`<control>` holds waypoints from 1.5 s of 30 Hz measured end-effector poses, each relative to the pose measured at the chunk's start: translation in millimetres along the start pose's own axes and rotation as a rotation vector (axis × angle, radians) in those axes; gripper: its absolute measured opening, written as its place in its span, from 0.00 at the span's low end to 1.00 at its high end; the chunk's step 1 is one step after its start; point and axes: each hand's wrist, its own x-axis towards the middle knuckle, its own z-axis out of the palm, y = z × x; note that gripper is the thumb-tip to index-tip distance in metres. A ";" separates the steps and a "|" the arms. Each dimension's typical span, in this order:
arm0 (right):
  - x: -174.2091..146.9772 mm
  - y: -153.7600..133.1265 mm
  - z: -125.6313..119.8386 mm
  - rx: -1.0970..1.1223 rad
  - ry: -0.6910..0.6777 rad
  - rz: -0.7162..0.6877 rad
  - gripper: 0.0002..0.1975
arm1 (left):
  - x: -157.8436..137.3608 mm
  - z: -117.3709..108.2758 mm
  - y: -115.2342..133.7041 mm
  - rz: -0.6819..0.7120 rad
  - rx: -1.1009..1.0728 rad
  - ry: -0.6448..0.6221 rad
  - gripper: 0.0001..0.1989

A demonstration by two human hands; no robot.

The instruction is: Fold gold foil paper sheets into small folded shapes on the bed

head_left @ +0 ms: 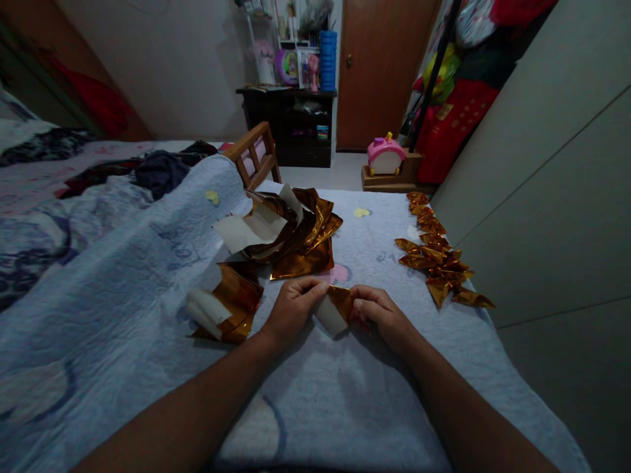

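Between my hands is a sheet of gold foil paper (pixel 331 318), pale on one face and shiny gold on the other, partly folded or curled. My left hand (pixel 296 303) is closed on its left upper edge, thumb on top. The fingers of my right hand (pixel 375 307) pinch its right edge. Just beyond my left hand lies a fanned stack of gold foil sheets (pixel 308 259), some showing their pale backs. Left of that hand rests a smaller loose batch of sheets (pixel 239 312). Several folded gold foil pieces (pixel 434 253) lie in a heap to the right.
Everything sits on a light blue quilted cover (pixel 315 407), bunched up on the left. A wooden rail (pixel 254 154) stands at its far edge. Beyond are a dark cabinet (pixel 290 128), a door (pixel 382 79) and a pink toy (pixel 385 156). A pale panel (pixel 557 197) borders the right side.
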 end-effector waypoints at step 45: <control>13.6 11.4 -6.2 -0.789 0.415 -0.309 0.05 | 3.2 -4.1 -17.5 0.286 0.736 -0.143 0.11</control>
